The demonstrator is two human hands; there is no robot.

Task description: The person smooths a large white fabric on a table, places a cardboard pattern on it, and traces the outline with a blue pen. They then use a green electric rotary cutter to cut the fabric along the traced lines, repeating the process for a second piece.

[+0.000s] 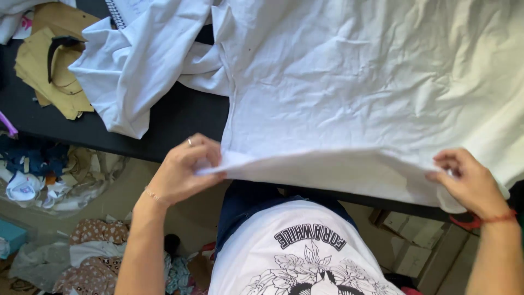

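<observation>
A large wrinkled white garment lies spread over a black table. Its near hem hangs just past the table's front edge. My left hand, with a ring and a thin bracelet, pinches the left corner of that hem. My right hand, with a red cord at the wrist, pinches the hem's right end. The hem stretches between both hands and is lifted slightly off the table. A bunched sleeve of the same white cloth lies to the left.
Brown paper pattern pieces and a dark curved strip lie at the table's far left, with a spiral notebook at the back. Fabric scraps and bags cover the floor at left. Cardboard boxes stand under the table at right.
</observation>
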